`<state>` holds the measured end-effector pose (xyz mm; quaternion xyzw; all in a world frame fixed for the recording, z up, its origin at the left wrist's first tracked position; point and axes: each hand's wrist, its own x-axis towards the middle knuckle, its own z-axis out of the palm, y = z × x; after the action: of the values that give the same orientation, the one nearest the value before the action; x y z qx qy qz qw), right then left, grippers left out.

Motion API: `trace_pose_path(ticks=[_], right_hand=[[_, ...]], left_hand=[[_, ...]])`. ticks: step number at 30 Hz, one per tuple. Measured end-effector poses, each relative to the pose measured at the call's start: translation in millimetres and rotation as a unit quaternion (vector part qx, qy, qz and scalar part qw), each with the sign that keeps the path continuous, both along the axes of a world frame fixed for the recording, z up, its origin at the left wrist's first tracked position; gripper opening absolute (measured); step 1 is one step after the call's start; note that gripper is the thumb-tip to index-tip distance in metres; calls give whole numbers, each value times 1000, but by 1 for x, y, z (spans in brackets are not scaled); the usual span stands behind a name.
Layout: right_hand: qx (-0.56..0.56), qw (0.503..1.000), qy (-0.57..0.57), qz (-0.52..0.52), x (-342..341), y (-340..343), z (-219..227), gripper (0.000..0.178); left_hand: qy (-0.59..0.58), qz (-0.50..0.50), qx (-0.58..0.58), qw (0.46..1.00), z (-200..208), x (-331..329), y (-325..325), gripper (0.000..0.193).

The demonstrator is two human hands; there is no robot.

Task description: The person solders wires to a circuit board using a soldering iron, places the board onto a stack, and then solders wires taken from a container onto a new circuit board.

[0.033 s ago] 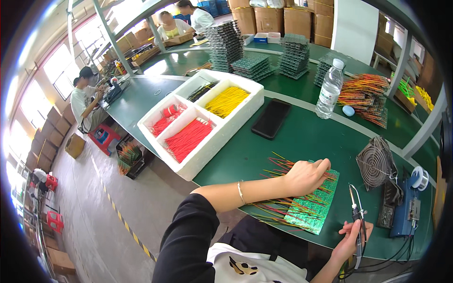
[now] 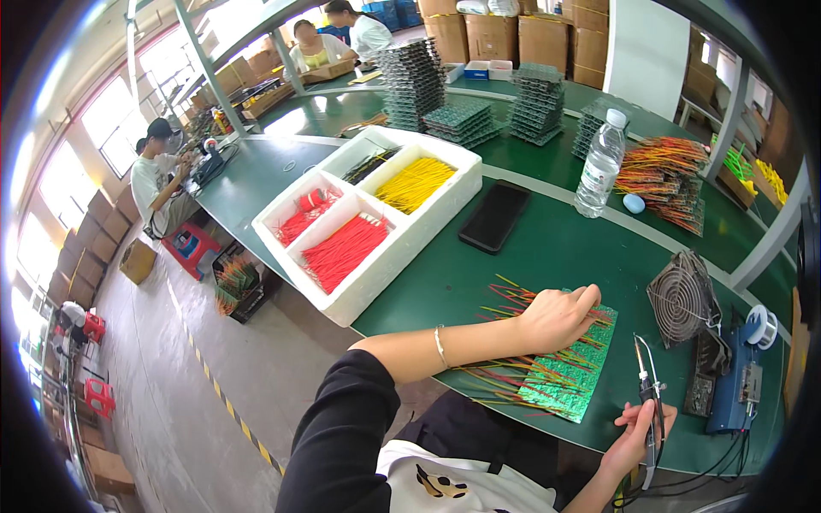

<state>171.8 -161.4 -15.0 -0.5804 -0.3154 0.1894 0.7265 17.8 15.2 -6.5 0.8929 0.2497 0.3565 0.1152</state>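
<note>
A green circuit board (image 2: 560, 385) lies near the table's front edge, with several thin red, yellow and dark wires (image 2: 487, 382) fanning out past its left side. Over the board's far part is my left hand (image 2: 558, 321), its fingers closed in a pinch; whatever is between the fingertips is hidden. My right hand (image 2: 643, 425) grips a soldering iron (image 2: 644, 376) just right of the board. The iron's metal tip points up and away from me, beside a thin curved metal tube, apart from the board.
A white foam box (image 2: 410, 244) holds red, yellow and black wires in compartments. Behind the board lie a black phone (image 2: 494, 216) and a water bottle (image 2: 601, 162). Wired boards (image 2: 663, 179) are stacked at right, near a fan (image 2: 682, 297), a solder spool (image 2: 759, 325) and a blue station (image 2: 735, 385).
</note>
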Motion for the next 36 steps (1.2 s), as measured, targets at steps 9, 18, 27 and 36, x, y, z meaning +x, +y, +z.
trace_pose_path(ticks=[9, 18, 27, 36], right_hand=[[10, 999, -20, -33, 12, 1, -3, 19], [12, 999, 33, 24, 2, 11, 9, 17], [16, 998, 51, 41, 9, 7, 9, 18], [2, 993, 74, 96, 3, 16, 11, 20]], left_hand=[[-99, -57, -39, 993, 9, 1, 16, 13], [-106, -46, -234, 965, 14, -11, 22, 5], [-112, -21, -353, 929, 9, 1, 18, 14], [-49, -40, -150, 987, 10, 2, 13, 10]])
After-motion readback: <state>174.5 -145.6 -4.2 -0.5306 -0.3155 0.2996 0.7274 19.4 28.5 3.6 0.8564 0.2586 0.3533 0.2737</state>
